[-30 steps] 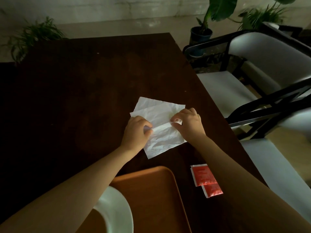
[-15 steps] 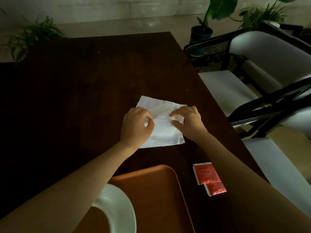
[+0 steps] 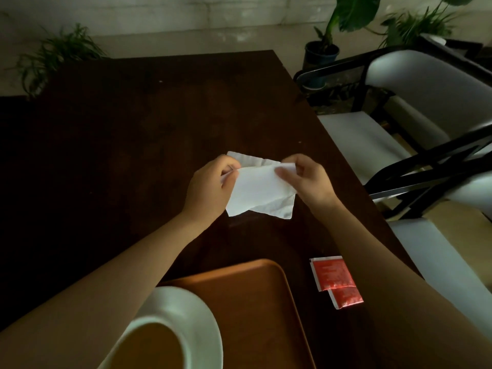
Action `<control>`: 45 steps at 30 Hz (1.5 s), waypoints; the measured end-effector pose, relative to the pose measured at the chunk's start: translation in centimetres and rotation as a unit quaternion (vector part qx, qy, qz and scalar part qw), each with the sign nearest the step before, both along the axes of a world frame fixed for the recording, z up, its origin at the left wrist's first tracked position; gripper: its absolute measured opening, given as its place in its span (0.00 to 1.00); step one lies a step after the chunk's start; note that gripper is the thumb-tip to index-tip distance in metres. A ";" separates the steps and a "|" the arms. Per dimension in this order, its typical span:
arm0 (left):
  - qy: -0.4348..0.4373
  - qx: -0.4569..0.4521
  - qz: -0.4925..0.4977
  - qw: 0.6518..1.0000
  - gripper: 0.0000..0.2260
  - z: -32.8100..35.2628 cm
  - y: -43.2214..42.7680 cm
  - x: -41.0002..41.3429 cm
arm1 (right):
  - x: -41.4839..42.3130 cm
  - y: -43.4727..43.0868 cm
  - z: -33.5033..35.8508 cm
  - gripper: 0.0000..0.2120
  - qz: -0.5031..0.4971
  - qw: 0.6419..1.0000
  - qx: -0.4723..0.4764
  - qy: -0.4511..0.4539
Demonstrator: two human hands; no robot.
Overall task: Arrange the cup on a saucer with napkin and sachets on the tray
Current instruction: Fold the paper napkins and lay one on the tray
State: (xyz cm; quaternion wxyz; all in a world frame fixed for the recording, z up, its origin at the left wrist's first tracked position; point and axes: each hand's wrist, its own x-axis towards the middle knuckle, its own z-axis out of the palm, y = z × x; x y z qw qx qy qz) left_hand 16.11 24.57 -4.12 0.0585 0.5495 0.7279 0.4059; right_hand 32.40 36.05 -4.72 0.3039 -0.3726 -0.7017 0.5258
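A white paper napkin [image 3: 262, 190], folded over, hangs lifted above the dark table between both hands. My left hand [image 3: 210, 190] pinches its left edge and my right hand [image 3: 308, 182] pinches its upper right corner. Near the front, an orange tray [image 3: 255, 302] lies on the table. On its left part sits a white saucer [image 3: 202, 323] bearing a white cup [image 3: 149, 344] filled with a brown drink; my left forearm hides part of both. Two red sachets [image 3: 335, 280] lie overlapped on the table just right of the tray.
The dark wooden table [image 3: 133, 142] stretches away to the far edge. Black-framed chairs with white cushions [image 3: 399, 123] stand close along the table's right side. Potted plants [image 3: 322, 49] stand on the floor behind, and another plant at the far left.
The napkin was being folded flat on the table; now it is folded smaller and both hands have raised it off the surface. The view tilted down, showing the cup.
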 end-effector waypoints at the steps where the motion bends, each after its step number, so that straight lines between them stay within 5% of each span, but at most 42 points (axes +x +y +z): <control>1: -0.047 -0.012 0.003 0.999 0.07 0.2 -0.2 -0.1 | -0.1 0.0 0.5 0.03 -0.004 1.000 -0.018 0.024; 7: -0.364 -0.169 -0.030 0.916 0.07 0.5 -2.1 -1.4 | -1.8 -0.6 2.1 0.16 0.064 0.995 -0.062 0.035; 12: -0.388 -0.203 0.037 0.898 0.04 -0.6 -3.5 -2.6 | -4.6 -2.0 1.6 0.21 0.097 0.994 -0.007 -0.058; 16: -0.403 -0.186 0.146 0.884 0.06 -1.9 -5.1 -3.5 | -4.6 -2.4 0.0 0.17 -0.026 0.978 0.084 -0.187; 21: -0.319 -0.209 0.191 0.905 0.13 -2.4 -6.3 -3.4 | -2.2 -3.3 -1.5 0.27 -0.173 0.861 0.134 -0.458; 23: -0.168 -0.272 0.183 0.930 0.14 -1.9 -6.6 -3.1 | -2.0 -3.9 -1.9 0.30 -0.192 0.834 0.134 -0.499; 26: 0.122 -0.259 0.200 0.937 0.14 -1.5 -6.9 -3.0 | -2.3 -3.9 -2.0 0.29 -0.198 0.839 0.099 -0.498; 30: 0.172 -0.200 0.090 0.960 0.13 -1.1 -5.6 -2.0 | -3.0 -3.6 -1.9 0.15 -0.218 0.874 0.060 -0.430; 33: 0.053 -0.165 -0.029 0.984 0.15 -1.3 -3.4 -0.2 | -2.4 -3.6 -1.5 0.11 -0.241 0.919 0.055 -0.308; 35: -0.124 -0.158 -0.041 0.979 0.15 -1.3 -1.7 0.8 | -1.7 -3.5 -0.9 0.10 -0.240 0.938 0.059 -0.242; 39: -0.484 -0.140 -0.025 0.864 0.16 -0.8 1.3 2.0 | -1.0 -2.9 0.4 0.16 -0.171 0.957 0.138 -0.189; 42: -0.578 -0.135 -0.031 0.804 0.15 -0.6 3.1 2.5 | -1.5 -3.2 0.6 0.17 -0.070 0.962 0.186 -0.188; 45: -0.595 -0.142 -0.006 0.791 0.12 -0.7 4.3 2.4 | -1.8 -4.1 0.1 0.23 0.051 0.974 0.132 -0.177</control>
